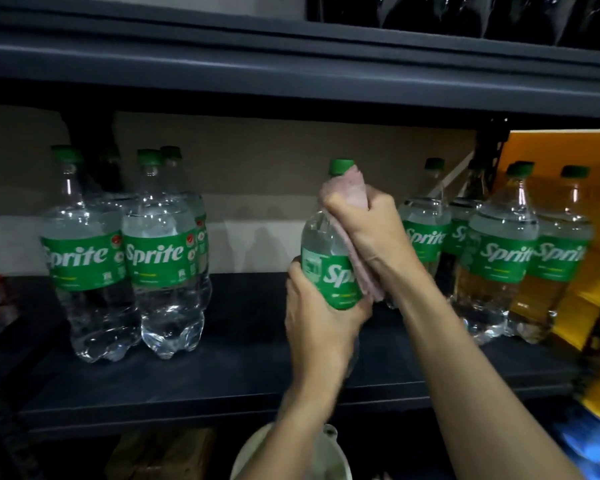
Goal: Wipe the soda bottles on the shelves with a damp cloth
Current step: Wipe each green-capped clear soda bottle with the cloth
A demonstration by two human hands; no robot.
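held bottle [321,268]: clear Sprite bottle with a green cap [341,167], leaning slightly, over the middle of the dark shelf [222,375]; its base is hidden behind the left hand [317,320], so whether it rests on the board cannot be told
left hand: fingers curled round the held bottle's lower half, at and below the green label
right hand [368,230]: clenched on the pink cloth [347,190], pressing it to the held bottle's neck and right shoulder
pink cloth: bunched just under the cap, a fold trailing down the held bottle's right side
left cluster [156,258]: upright Sprite bottles well to the left of the held bottle
right cluster [499,261]: more Sprite bottles just right of the held bottle, partly behind the right forearm
yellow packaging [568,147]: far right of the held bottle, behind the right cluster
pale round container [253,452]: below the held bottle, under the shelf
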